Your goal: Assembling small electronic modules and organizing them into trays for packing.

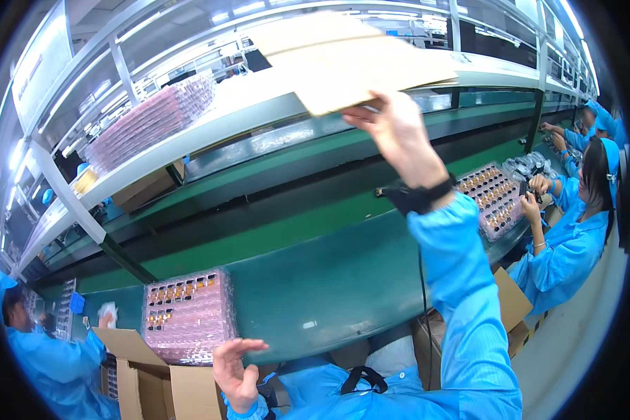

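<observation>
The right hand (399, 134) pinches the near edge of the cardboard sheet (371, 63) over the shelf (250, 87); the left hand (238, 374), holding nothing, is beside the tray stack (196, 315). A two-handed grip should steady the sheet better.

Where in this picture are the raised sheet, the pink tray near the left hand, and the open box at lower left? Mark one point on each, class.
Sheet (360, 66): head view, middle of its broad face.
Tray (199, 318): head view, bare pink part.
Box (192, 392): head view, right-hand flap.
</observation>
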Action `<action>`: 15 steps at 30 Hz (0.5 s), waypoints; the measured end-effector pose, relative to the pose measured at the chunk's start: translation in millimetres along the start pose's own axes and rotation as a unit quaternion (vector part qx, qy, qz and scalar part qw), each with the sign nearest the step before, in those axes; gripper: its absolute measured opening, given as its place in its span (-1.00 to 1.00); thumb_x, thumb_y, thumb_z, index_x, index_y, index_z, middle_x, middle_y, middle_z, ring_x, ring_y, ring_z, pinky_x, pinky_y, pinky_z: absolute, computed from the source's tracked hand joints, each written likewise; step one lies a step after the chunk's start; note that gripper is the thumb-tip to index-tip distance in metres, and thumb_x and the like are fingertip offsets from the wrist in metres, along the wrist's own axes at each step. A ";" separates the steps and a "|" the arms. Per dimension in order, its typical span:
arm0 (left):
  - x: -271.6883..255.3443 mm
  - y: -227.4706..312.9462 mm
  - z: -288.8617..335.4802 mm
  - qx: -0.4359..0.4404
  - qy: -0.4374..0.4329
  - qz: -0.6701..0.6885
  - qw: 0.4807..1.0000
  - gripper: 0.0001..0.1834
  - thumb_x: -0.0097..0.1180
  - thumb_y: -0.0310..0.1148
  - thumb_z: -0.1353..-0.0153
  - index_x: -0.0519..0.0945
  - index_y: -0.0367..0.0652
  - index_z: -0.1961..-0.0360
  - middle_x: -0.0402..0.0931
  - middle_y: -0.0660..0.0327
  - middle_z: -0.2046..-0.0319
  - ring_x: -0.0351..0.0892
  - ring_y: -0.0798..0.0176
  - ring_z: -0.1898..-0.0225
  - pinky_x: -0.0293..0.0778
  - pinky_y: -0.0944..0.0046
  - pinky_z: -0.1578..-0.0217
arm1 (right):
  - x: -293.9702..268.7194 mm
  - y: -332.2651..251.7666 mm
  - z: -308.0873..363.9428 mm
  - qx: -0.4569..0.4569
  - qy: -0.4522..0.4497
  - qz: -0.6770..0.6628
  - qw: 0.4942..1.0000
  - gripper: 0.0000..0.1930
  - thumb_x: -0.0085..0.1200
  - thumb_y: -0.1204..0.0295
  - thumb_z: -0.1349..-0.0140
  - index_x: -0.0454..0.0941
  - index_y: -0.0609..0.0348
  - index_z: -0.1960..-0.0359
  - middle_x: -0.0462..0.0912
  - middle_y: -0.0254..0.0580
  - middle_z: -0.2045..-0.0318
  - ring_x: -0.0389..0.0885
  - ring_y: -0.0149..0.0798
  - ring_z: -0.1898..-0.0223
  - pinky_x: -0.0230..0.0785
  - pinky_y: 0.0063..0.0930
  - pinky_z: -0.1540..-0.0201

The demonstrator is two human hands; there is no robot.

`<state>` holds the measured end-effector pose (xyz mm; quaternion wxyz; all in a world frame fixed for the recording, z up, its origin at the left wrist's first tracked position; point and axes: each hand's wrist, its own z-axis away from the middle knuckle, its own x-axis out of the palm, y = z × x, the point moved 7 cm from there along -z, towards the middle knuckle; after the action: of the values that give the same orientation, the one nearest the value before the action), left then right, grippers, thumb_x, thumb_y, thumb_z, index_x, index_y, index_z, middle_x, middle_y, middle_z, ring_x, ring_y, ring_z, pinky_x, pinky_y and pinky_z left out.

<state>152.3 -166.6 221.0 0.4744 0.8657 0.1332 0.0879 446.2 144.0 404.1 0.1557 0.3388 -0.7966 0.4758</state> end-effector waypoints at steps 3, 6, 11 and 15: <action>-15.8 20.9 29.9 -0.016 -0.029 -0.016 0.999 -0.40 -0.11 -0.72 0.07 0.34 -0.34 -0.13 0.56 -0.08 0.15 0.60 0.06 0.11 0.49 0.12 -0.02 | 31.4 31.7 -31.0 0.005 0.015 -0.040 0.999 -0.65 -0.07 0.41 -0.38 0.36 0.44 -0.07 0.56 0.13 0.08 0.61 0.15 0.06 0.56 -0.03 0.02; -33.4 27.0 52.3 -0.048 -0.025 0.014 0.998 -0.41 -0.17 -0.71 0.07 0.38 -0.34 -0.10 0.54 -0.14 0.14 0.57 0.02 0.05 0.47 0.08 -0.04 | 36.5 58.4 -37.2 0.084 0.021 -0.031 0.996 -0.60 -0.02 0.34 -0.40 0.32 0.46 -0.08 0.57 0.18 0.06 0.65 0.12 0.11 0.57 -0.11 0.04; -42.5 33.4 40.7 -0.028 -0.044 0.059 0.997 -0.58 -0.08 -0.69 0.00 0.41 -0.35 0.03 0.56 -0.13 0.26 0.58 -0.03 0.21 0.50 0.04 0.08 | 82.5 9.6 77.4 0.109 -0.147 0.150 0.972 -0.48 0.13 0.18 -0.32 0.33 0.29 -0.15 0.62 0.08 0.09 0.65 -0.14 0.19 0.52 -0.30 0.08; 23.2 70.9 -2.3 0.176 -0.229 0.114 0.951 -0.78 0.08 -0.54 -0.14 0.47 -0.30 0.16 0.58 -0.10 0.42 0.59 0.02 0.38 0.45 0.14 0.28 | 101.9 -112.9 147.3 -0.346 -0.384 0.217 0.828 0.12 0.53 -0.09 0.30 0.19 -0.15 -0.37 0.36 0.42 -0.19 0.49 0.22 -0.13 0.59 -0.15 0.22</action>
<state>184.0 -193.9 282.7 0.3193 0.9417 -0.0648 -0.0838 461.3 -59.0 462.4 -0.1631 0.2370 -0.9575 0.0225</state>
